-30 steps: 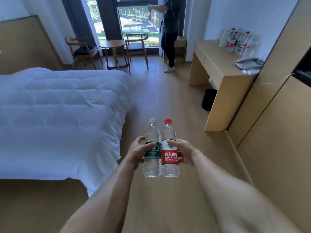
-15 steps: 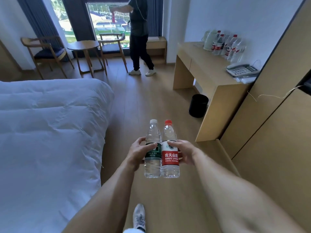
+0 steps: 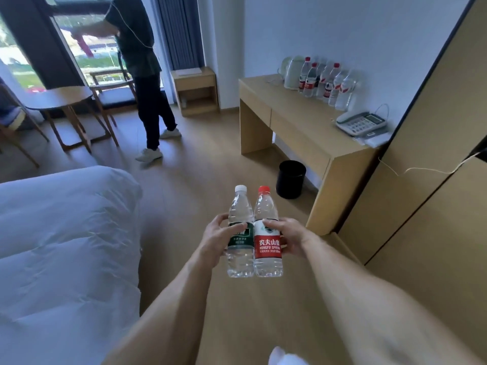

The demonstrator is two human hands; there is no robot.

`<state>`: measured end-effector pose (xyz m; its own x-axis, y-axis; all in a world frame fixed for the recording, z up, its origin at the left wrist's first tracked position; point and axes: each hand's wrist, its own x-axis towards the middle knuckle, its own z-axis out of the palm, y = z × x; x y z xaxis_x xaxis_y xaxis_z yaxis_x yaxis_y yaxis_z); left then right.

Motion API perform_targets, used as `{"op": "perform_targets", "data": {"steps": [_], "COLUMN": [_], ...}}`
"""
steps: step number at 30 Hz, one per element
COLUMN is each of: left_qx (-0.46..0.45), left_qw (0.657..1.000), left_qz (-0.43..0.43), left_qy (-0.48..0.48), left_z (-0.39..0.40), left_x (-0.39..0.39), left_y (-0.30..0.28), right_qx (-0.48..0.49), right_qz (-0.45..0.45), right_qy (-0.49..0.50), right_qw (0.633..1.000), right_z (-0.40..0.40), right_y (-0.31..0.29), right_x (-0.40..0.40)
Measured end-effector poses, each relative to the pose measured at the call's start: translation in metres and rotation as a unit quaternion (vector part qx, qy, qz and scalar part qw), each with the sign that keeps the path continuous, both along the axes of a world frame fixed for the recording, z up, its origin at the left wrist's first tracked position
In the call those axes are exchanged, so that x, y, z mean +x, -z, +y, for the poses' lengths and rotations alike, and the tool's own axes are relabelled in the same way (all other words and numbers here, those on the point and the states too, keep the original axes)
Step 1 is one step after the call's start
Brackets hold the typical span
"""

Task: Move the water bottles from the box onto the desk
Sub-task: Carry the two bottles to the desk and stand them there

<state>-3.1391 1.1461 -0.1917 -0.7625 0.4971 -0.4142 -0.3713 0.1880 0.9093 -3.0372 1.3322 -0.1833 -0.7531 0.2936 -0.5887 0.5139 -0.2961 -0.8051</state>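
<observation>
Left hand (image 3: pixel 214 239) wraps the green-label bottle (image 3: pixel 239 233), right hand (image 3: pixel 289 237) wraps the red-label bottle (image 3: pixel 267 233), both upright, sides touching, at centre frame above the floor. Desk (image 3: pixel 297 114) sits at two o'clock, a row of bottles (image 3: pixel 326 83) by the wall, phone (image 3: pixel 361 123) nearer.

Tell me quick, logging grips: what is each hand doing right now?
Left hand: closed on the green-label bottle, upright.
Right hand: closed on the red-label bottle, upright.
</observation>
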Motion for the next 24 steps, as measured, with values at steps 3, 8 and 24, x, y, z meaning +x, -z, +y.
{"op": "perform_targets", "data": {"steps": [3,8,24], "left_qx": [-0.007,-0.019,-0.051], "left_qw": [1.0,1.0,0.999], "left_qz": [0.006,0.007,-0.014], "left_qy": [0.002,-0.006,0.009], "left_z": [0.025,0.069,0.226], "left_x": [-0.043,-0.12,-0.375], "left_y": [0.003,0.008,-0.015], "right_qx": [0.0,-0.005,-0.02], "right_qz": [0.001,0.002,0.001], "right_qy": [0.006,0.005,-0.023], "right_qw": [1.0,1.0,1.0], "right_z": [0.023,0.067,0.23], "right_y": [0.005,0.018,0.012], "right_x": [-0.041,-0.123,-0.385]}}
